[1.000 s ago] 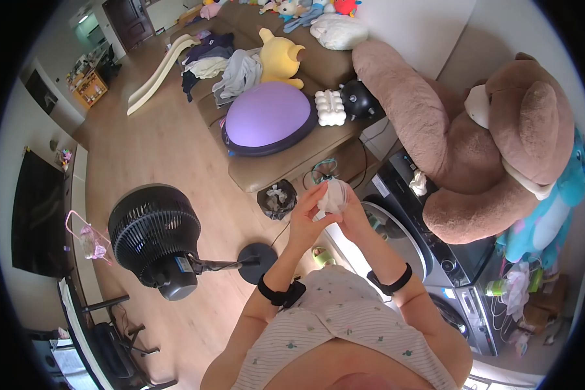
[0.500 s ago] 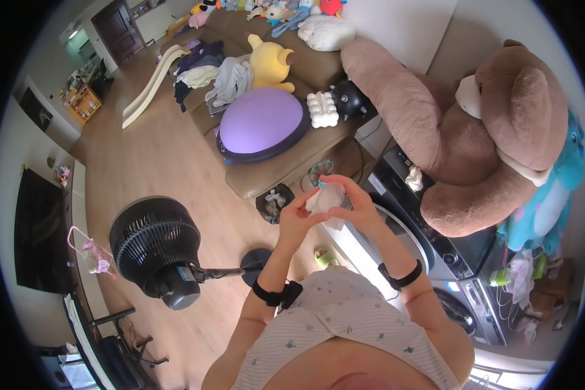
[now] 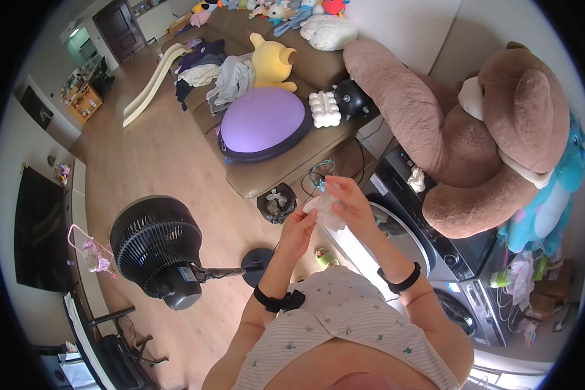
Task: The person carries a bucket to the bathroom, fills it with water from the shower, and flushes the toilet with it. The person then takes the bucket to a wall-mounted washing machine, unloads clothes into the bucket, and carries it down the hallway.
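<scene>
A thin, crumpled white tissue [image 3: 328,213] is stretched between my two hands, above the white machine top. My left hand [image 3: 299,226] pinches its left edge with thumb and fingers. On the other side, my right hand [image 3: 350,203] has its fingers closed on the tissue's right part, the back of the hand turned partly up. Both wrists wear black straps. Anything else inside the right hand's grip is hidden.
A black trash bin [image 3: 277,203] with crumpled waste stands beyond my left hand. A black fan [image 3: 156,250] is at left. To the right are a washing machine [image 3: 396,237] and a big brown teddy bear [image 3: 468,143]. A purple balance dome [image 3: 263,123] rests on the sofa.
The round, clear-looking rim between my hands no longer shows. My right hand has turned over and the tissue is more spread out. My left hand has moved slightly down.
</scene>
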`<control>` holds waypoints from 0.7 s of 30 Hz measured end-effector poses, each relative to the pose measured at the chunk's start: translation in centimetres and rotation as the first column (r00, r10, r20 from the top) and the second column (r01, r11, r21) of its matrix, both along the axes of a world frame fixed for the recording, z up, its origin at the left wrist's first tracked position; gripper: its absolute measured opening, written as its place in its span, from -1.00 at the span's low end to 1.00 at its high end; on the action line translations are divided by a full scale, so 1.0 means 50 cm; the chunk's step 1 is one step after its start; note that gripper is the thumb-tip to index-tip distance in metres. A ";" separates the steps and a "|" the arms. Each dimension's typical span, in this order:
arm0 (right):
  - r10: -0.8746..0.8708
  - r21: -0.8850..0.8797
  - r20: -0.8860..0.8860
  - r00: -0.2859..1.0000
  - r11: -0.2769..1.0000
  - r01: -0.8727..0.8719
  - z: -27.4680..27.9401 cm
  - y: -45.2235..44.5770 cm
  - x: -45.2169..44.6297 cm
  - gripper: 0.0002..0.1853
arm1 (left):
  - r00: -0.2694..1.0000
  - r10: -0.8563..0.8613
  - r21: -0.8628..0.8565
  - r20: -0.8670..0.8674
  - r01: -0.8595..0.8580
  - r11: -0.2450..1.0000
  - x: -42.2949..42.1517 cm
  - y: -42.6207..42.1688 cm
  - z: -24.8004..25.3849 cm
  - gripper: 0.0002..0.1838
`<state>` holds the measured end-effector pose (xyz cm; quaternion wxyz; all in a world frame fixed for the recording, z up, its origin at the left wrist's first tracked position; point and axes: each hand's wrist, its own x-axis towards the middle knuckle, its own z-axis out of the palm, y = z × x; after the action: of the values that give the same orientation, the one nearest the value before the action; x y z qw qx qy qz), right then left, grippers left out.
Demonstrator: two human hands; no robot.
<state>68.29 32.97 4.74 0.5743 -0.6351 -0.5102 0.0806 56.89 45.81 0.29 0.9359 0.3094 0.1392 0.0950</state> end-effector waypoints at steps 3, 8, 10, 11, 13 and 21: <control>0.047 0.139 -0.612 0.789 0.989 0.049 0.030 0.010 -0.028 -0.40 | 1.000 0.005 0.042 0.013 -0.005 0.999 -0.001 0.007 -0.008 -0.56; -0.037 -0.085 -0.610 0.792 0.996 -0.020 0.005 0.005 -0.010 -0.38 | 1.000 -0.004 0.118 0.001 0.004 0.993 -0.002 0.018 -0.007 -0.58; -0.079 -0.117 -0.519 0.851 0.993 0.020 0.016 0.008 -0.016 -0.37 | 1.000 0.009 0.106 -0.013 -0.008 0.994 -0.005 0.022 0.007 -0.59; -0.165 -0.123 -0.277 0.947 0.983 0.135 0.026 0.008 -0.020 -0.35 | 1.000 0.000 0.097 -0.019 0.002 0.995 -0.006 0.024 0.012 -0.58; -0.250 -0.099 -0.018 0.968 0.964 0.247 0.043 0.008 -0.028 -0.33 | 1.000 -0.010 0.088 -0.025 0.012 0.996 -0.007 0.024 0.013 -0.58; -0.201 0.121 -0.182 0.962 0.967 0.225 0.032 0.020 -0.037 -0.31 | 0.998 0.032 0.329 -0.054 -0.013 0.944 -0.014 0.008 0.012 -0.61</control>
<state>66.45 33.97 6.35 0.6642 -0.6352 -0.3927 0.0352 56.19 46.23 0.88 0.8657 0.4618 0.1524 0.1184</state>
